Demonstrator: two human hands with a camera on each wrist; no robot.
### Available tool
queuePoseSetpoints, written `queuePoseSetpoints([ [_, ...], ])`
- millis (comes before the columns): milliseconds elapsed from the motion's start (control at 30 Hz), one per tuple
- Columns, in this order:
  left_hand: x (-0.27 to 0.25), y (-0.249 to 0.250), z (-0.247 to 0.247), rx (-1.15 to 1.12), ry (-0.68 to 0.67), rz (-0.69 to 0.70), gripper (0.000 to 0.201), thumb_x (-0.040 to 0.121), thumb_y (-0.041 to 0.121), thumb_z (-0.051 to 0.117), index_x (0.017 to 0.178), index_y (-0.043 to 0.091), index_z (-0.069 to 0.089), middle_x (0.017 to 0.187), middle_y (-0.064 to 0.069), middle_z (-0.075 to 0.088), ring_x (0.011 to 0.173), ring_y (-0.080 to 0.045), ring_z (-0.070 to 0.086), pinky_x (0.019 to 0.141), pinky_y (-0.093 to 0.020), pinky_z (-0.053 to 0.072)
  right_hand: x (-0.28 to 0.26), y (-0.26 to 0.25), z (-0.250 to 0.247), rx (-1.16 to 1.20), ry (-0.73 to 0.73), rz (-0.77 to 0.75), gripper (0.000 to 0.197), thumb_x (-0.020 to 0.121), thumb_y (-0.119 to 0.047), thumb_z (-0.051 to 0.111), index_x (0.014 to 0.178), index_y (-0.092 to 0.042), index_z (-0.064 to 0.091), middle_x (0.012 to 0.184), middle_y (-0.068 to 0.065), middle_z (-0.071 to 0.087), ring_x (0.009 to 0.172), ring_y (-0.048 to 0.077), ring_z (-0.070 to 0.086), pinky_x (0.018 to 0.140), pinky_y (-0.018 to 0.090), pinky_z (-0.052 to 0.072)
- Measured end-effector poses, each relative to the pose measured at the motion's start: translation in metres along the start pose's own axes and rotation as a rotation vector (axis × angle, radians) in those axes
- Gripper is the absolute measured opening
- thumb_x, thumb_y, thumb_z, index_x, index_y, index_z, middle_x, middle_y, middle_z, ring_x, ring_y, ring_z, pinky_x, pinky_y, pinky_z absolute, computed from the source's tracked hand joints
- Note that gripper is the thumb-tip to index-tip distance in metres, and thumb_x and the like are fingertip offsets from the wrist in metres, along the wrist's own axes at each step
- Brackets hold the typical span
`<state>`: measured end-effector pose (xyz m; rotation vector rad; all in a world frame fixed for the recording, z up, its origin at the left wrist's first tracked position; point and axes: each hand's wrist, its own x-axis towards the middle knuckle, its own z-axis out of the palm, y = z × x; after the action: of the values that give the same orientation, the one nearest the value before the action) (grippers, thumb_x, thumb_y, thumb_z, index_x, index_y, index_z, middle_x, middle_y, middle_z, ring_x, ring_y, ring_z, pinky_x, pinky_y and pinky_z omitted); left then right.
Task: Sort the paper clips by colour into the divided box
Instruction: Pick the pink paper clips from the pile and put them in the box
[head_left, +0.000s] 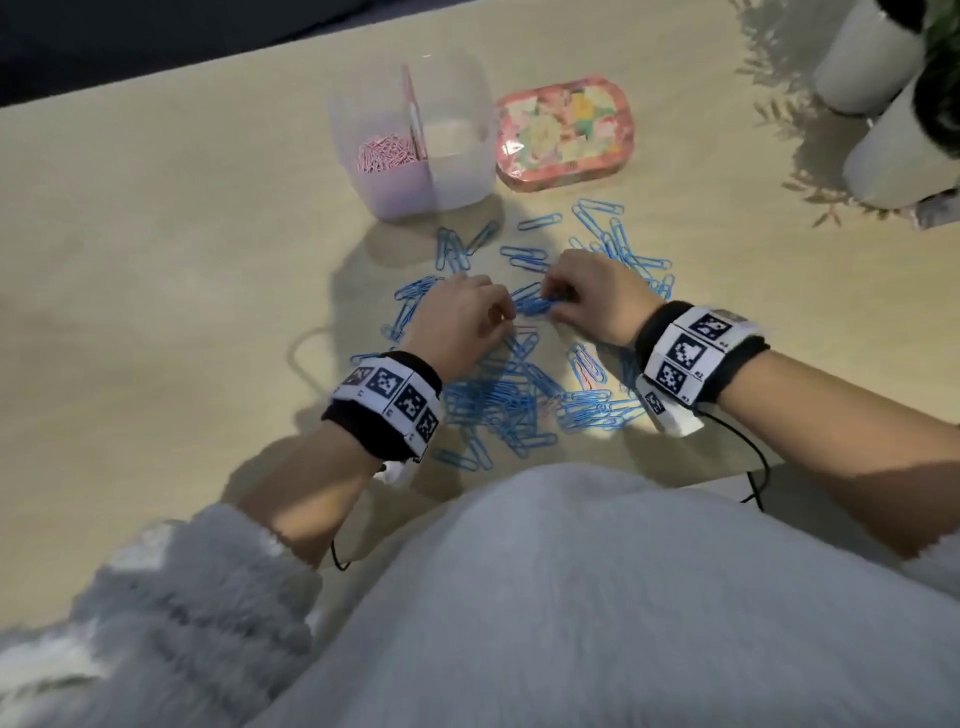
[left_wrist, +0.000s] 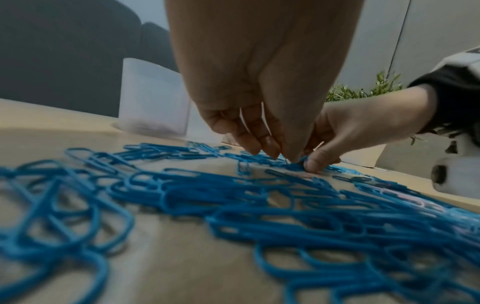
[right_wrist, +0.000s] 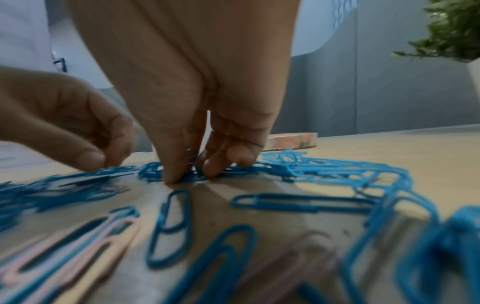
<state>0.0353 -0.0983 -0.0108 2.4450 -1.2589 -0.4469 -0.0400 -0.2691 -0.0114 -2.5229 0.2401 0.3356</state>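
Observation:
A heap of blue paper clips lies spread over the wooden table, with a few pink clips mixed in. The translucent divided box stands behind the heap. Its left compartment holds pink clips; nothing shows in its right one. My left hand and right hand meet over a small bunch of blue clips. In the right wrist view my right hand pinches this bunch between thumb and fingers. My left hand has curled fingertips pinching its other end.
A floral tin lid lies right of the box. Two white plant pots stand at the back right with leaves over them. The table's near edge runs just in front of my body, and thin black cables hang from both wristbands.

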Motion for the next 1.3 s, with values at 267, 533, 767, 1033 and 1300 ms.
queuePoseSetpoints([
  [267, 0.01, 0.004, 0.008, 0.063, -0.041, -0.004, 0.019, 0.087, 0.03, 0.059, 0.097, 0.015, 0.065, 0.098, -0.008, 0.064, 0.093, -0.03, 0.058, 0.083, -0.039, 0.043, -0.023, 0.015, -0.016, -0.03, 0.052, -0.051, 0.017, 0.076, -0.008, 0.056, 0.09, -0.012, 0.064, 0.094, 0.014, 0.06, 0.087, 0.033, 0.058, 0.075, 0.043, 0.048],
  [533, 0.012, 0.012, 0.011, 0.105, -0.145, -0.025, 0.017, 0.087, 0.028, 0.058, 0.096, 0.014, 0.061, 0.104, -0.007, 0.06, 0.102, -0.028, 0.051, 0.089, -0.037, 0.037, -0.056, 0.014, 0.001, -0.138, -0.083, 0.14, 0.018, 0.073, -0.038, 0.067, 0.073, -0.025, 0.055, 0.082, 0.0, 0.067, 0.083, 0.027, 0.061, 0.066, 0.028, 0.038],
  [767, 0.012, 0.024, 0.002, -0.122, -0.122, -0.05, 0.014, 0.092, 0.014, 0.051, 0.103, 0.008, 0.056, 0.095, -0.008, 0.064, 0.083, -0.023, 0.055, 0.072, -0.025, 0.036, -0.053, 0.024, -0.01, 0.14, -0.065, 0.101, 0.009, 0.081, -0.017, 0.064, 0.082, -0.009, 0.069, 0.071, 0.005, 0.061, 0.066, 0.017, 0.055, 0.062, 0.027, 0.04],
  [1033, 0.022, 0.049, 0.005, -0.666, -0.325, -0.304, 0.022, 0.091, 0.007, 0.038, 0.075, 0.02, 0.048, 0.068, 0.002, 0.044, 0.065, -0.016, 0.043, 0.058, -0.027, 0.033, -0.05, 0.055, -0.031, 0.519, 0.083, 0.285, 0.007, 0.085, 0.002, 0.058, 0.083, -0.003, 0.061, 0.047, -0.005, 0.057, 0.033, -0.001, 0.044, 0.042, 0.014, 0.042],
  [1300, 0.018, 0.049, 0.02, -0.229, -0.342, -0.081, 0.016, 0.079, 0.027, 0.068, 0.086, 0.014, 0.062, 0.086, 0.001, 0.061, 0.08, -0.017, 0.055, 0.072, -0.03, 0.043, -0.067, 0.053, -0.029, 0.356, 0.05, 0.317, 0.022, 0.083, -0.014, 0.051, 0.063, -0.013, 0.059, 0.052, -0.005, 0.053, 0.039, 0.0, 0.045, 0.047, 0.02, 0.038],
])
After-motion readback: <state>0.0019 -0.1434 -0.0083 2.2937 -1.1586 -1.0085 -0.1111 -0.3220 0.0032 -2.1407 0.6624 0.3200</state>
